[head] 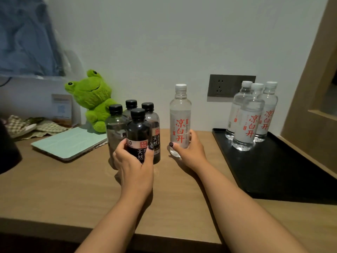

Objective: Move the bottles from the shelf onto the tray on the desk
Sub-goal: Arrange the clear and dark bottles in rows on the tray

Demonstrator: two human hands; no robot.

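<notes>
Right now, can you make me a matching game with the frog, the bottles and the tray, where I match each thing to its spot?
Things:
1. green plush frog
2. black-capped bottle in front
3. white-capped bottle with red writing
4. three white-capped bottles

Places:
A. standing on the black tray
B. gripped by the right hand
C. sitting against the wall, behind the dark bottles
D. gripped by the left hand

Pairs: 1-C, 2-D, 3-B, 4-A

Left hand (134, 161) grips black bottle (138, 136); right hand (189, 151) clear bottle (180, 119) (both upright).
</notes>
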